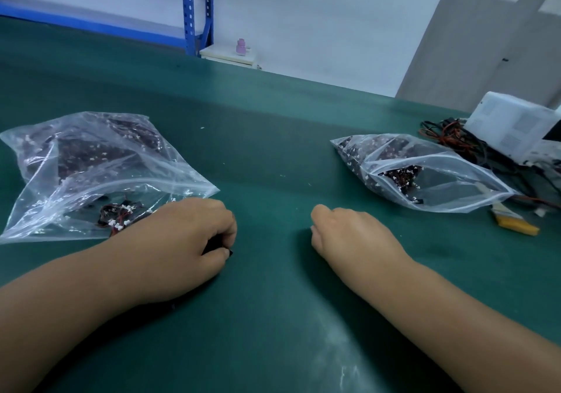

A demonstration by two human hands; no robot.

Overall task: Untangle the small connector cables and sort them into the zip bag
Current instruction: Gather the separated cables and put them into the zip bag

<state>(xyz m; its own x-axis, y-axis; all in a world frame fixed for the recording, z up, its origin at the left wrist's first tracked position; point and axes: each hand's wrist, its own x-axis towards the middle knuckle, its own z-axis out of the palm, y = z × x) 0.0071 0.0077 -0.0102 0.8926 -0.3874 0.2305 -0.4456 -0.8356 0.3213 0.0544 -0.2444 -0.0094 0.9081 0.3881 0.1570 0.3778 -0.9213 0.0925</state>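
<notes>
Green matting (267, 155) covers the bench. At the left, a clear zip bag (91, 165) of connector cables (121, 213) lies with its mouth touching the left hand (188, 234), whose curled fingers pinch a small dark piece (229, 252). Well apart, the right hand (349, 234) rests curled, its grip hidden. A second zip bag (440, 186) lies open, farther right.

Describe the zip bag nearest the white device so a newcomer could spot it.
On the green table, look right, just before the white device and its wire tangle. The clear zip bag there gapes open toward the person; unlike the crumpled bag beside the left hand, no hand touches it.
</notes>
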